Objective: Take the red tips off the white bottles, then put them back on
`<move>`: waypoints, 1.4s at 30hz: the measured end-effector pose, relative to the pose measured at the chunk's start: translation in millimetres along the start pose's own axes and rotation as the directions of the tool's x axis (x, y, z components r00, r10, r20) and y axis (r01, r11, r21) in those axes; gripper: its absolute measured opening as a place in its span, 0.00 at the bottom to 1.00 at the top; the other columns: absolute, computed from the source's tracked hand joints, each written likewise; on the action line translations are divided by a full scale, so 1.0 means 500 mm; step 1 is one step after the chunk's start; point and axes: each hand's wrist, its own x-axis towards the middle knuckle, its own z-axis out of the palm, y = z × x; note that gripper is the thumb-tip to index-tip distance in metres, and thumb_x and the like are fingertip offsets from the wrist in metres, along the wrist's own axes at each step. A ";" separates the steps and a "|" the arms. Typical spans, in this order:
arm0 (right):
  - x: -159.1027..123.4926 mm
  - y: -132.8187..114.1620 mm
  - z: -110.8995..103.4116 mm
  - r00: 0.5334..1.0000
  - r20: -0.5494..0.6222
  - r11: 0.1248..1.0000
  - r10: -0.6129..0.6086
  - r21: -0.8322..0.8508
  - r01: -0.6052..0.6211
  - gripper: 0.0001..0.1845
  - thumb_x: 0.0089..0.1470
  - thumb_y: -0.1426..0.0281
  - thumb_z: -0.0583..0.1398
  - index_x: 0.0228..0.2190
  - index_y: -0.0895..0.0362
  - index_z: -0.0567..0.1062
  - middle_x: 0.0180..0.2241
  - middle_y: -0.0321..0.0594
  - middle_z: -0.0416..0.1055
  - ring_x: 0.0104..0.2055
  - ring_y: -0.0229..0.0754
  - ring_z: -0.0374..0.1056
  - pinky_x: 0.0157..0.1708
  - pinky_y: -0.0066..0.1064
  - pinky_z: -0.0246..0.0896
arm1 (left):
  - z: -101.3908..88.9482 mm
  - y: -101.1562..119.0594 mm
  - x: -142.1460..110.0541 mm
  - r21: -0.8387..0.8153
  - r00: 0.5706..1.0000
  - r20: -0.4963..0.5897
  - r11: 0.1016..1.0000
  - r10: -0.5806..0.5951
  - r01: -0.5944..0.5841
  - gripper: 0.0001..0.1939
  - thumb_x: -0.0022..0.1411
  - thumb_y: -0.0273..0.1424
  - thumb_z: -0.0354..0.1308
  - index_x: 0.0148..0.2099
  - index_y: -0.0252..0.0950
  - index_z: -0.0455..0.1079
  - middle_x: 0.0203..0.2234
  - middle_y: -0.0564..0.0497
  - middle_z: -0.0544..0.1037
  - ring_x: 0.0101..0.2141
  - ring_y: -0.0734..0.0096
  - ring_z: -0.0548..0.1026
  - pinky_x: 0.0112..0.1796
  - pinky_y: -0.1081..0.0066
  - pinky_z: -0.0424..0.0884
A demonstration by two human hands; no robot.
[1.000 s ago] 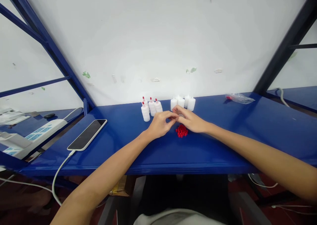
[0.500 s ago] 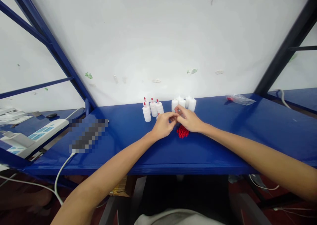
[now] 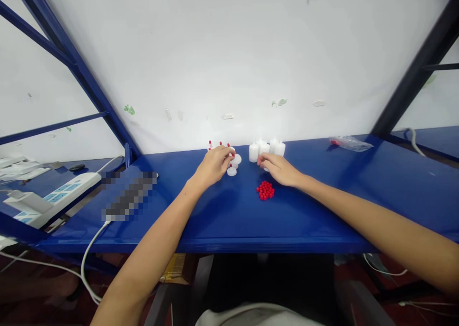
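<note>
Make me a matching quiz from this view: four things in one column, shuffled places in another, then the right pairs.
Things
1. Left hand
2. Right hand
3. Pile of red pieces
4. Clear plastic bag

Places
A. Beside the plain white bottles
B. Toward the right, near the wall
C. At the red-tipped bottles
D. Heaped on the blue desk

Pairs: 1-C, 2-A, 3-D, 4-B

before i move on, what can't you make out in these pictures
All in the head view, now:
How many white pieces with red tips stand at left: partly hidden by the left hand.
What the right hand touches: hidden by its own curled fingers.
Count of red pieces: too small, heaped together.
Red contents of the clear bag: too small to identify.
Dark object: blurred into blocks.
</note>
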 end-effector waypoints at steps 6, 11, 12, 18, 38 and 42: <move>0.001 0.003 0.001 0.999 0.033 0.998 -0.002 -0.063 0.004 0.19 0.58 0.67 0.47 0.26 0.57 0.74 0.35 0.42 0.73 0.40 0.45 0.68 0.42 0.34 0.57 | -0.001 -0.016 -0.005 0.219 0.984 0.161 0.975 -0.076 0.039 0.12 0.68 0.26 0.50 0.47 0.32 0.74 0.39 0.42 0.78 0.40 0.62 0.76 0.42 0.66 0.71; -0.001 0.000 0.005 0.998 0.063 0.998 0.026 -0.058 -0.022 0.14 0.56 0.66 0.51 0.26 0.57 0.73 0.30 0.40 0.74 0.34 0.44 0.68 0.35 0.33 0.56 | 0.002 -0.008 -0.011 0.317 0.976 0.196 0.948 -0.095 0.029 0.14 0.68 0.26 0.48 0.49 0.32 0.73 0.42 0.40 0.78 0.44 0.58 0.77 0.42 0.65 0.71; -0.001 -0.001 0.006 0.998 0.062 0.998 0.032 -0.057 -0.029 0.13 0.56 0.66 0.52 0.26 0.57 0.73 0.29 0.39 0.74 0.32 0.43 0.67 0.33 0.33 0.55 | 0.001 -0.004 -0.011 0.333 0.974 0.196 0.942 -0.114 0.043 0.14 0.69 0.27 0.48 0.49 0.32 0.73 0.42 0.40 0.78 0.43 0.58 0.77 0.41 0.65 0.71; -0.005 -0.001 0.004 0.999 0.047 1.000 0.017 0.015 -0.018 0.06 0.55 0.67 0.53 0.33 0.56 0.68 0.29 0.37 0.73 0.32 0.42 0.66 0.34 0.32 0.55 | 0.001 0.007 -0.015 0.365 0.961 0.204 0.925 -0.185 0.101 0.13 0.69 0.29 0.48 0.47 0.35 0.73 0.43 0.40 0.77 0.42 0.57 0.77 0.39 0.65 0.72; -0.003 -0.005 0.003 0.994 0.060 0.993 -0.091 -0.069 0.095 0.18 0.60 0.66 0.47 0.22 0.55 0.66 0.27 0.39 0.69 0.32 0.43 0.64 0.37 0.34 0.55 | -0.016 0.019 -0.010 0.229 0.999 0.035 0.973 -0.015 0.007 0.11 0.68 0.33 0.54 0.47 0.34 0.74 0.33 0.45 0.80 0.33 0.65 0.78 0.35 0.69 0.70; -0.013 -0.022 0.001 0.991 0.034 0.987 -0.129 0.105 0.125 0.19 0.61 0.65 0.45 0.22 0.55 0.65 0.25 0.38 0.66 0.30 0.42 0.61 0.35 0.34 0.55 | 0.023 0.048 -0.011 -0.042 0.970 -0.182 0.985 0.158 -0.168 0.09 0.67 0.35 0.57 0.43 0.35 0.74 0.30 0.49 0.79 0.28 0.74 0.75 0.35 0.72 0.71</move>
